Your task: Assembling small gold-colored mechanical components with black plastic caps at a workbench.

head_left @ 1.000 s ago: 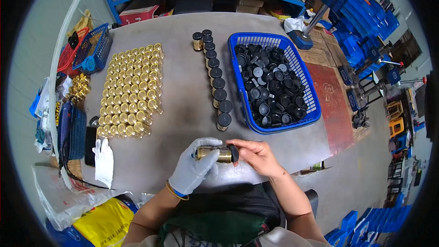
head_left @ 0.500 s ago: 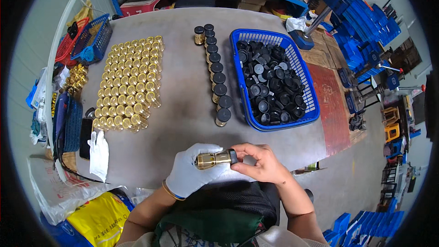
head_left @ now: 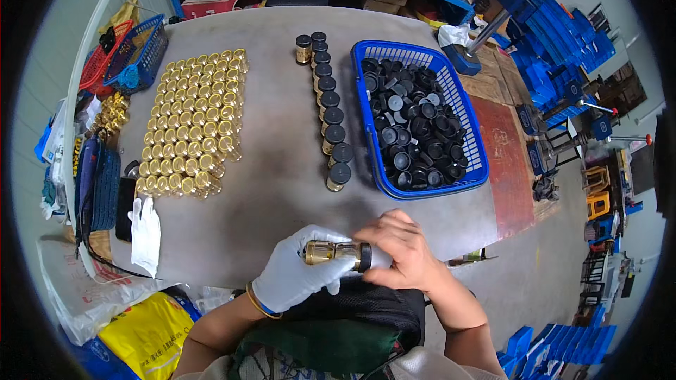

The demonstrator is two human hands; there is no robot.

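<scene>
At lower centre, the gloved left hand [head_left: 285, 274] is gripping a brass-coloured cylinder [head_left: 321, 252]; the right hand [head_left: 407, 253] is curving loosely around its black cap [head_left: 365, 257], contact unclear. Cap-fitting is apparently taking place, calling for a steady grip. Beyond, capped cylinders [head_left: 339, 174] are standing mid-frame.

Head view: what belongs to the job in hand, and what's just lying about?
Apparently in use: gold cylinder with black cap, in gloved left hand; capped row; uncapped gold cylinders; blue basket of loose caps.

Seemingly lying about: spare white glove; yellow bag.
</scene>
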